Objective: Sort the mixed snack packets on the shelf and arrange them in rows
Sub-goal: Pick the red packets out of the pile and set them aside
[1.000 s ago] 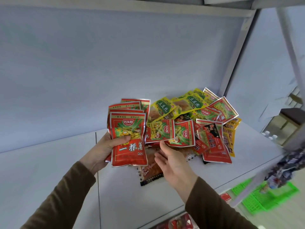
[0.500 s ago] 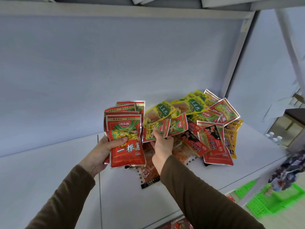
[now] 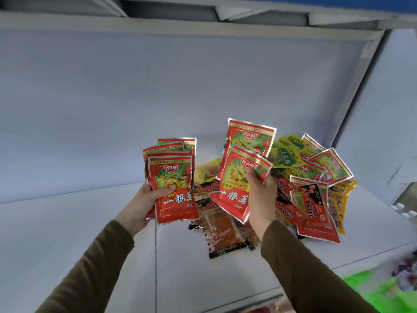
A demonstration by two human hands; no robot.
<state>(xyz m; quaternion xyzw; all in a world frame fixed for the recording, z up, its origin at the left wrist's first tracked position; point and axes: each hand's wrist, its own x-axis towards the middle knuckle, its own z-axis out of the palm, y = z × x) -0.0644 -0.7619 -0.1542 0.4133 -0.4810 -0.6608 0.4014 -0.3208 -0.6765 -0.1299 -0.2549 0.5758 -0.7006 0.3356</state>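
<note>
Two red packets (image 3: 244,177) right hand (image 3: 261,197); four-packet stack (image 3: 173,184) left hand (image 3: 144,204).

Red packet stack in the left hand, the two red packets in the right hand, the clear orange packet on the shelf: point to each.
Red packet stack (image 3: 174,195), head view: front packet's white lettering.
Two red packets (image 3: 234,188), head view: front packet's middle.
Clear orange packet (image 3: 222,233), head view: its orange centre.

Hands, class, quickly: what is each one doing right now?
Left hand: grips a stack of red packets, thumb across the front one.
Right hand: grips two matching red packets, lifted above the mixed pile.
</note>
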